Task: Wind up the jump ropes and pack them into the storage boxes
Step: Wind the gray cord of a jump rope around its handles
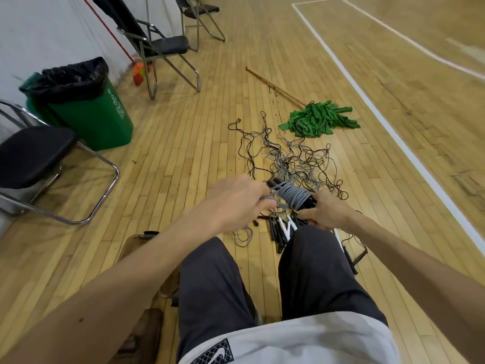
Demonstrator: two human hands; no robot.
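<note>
I hold a jump rope's black handles (309, 202) with grey cord (291, 196) coiled around them in several turns. My right hand (325, 211) grips the handles' near end. My left hand (237, 198) is closed on the loose grey cord at the coil's left side. A tangled pile of grey and dark brown ropes (296, 158) lies on the wooden floor just beyond my hands. More black and white handles (282, 232) lie on the floor by my knees. A clear plastic storage box (133, 245) sits on the floor to my left, partly hidden by my forearm.
A green mop (317, 119) with a wooden stick lies past the rope pile. A green bin (84, 101) with a black liner stands at the left wall. Folding chairs (34, 158) stand at the left and back. White court lines (393, 127) run along the right.
</note>
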